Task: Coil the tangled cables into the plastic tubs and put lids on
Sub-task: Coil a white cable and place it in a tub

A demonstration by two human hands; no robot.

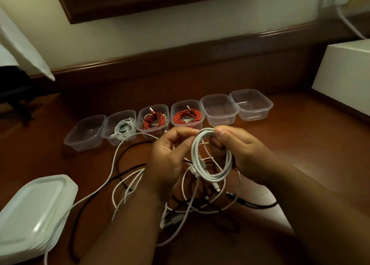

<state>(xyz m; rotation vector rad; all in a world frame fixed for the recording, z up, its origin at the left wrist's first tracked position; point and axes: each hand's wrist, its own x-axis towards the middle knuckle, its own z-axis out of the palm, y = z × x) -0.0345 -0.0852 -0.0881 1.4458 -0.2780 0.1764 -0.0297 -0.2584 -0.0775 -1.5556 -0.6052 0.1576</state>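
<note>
Brown wooden floor (300,134): three clear plastic tubs (152,120) filled, three empty, none lidded. Both hands, left hand (170,156) and right hand (242,150), pinching half-wound white cable coil (212,158); tangled white and black cables (140,182), stacked white lids (34,206) waiting.

White coiled cable (212,156), red cables (187,118) in clear tubs (219,109), brown floor (300,128)

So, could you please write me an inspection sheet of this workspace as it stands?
Surface: brown wooden floor.
Job's things: six lidless plastic tubs in a row; first, fifth and sixth from the left empty, second holds a white cable, third and fourth red cables; stacked lids lower left.
Clutter: white box at right.
Grippers: left hand and right hand grip a white coil.
Cables: loose white and black tangle under the hands.
Surroundings: wall, wooden skirting.
</note>
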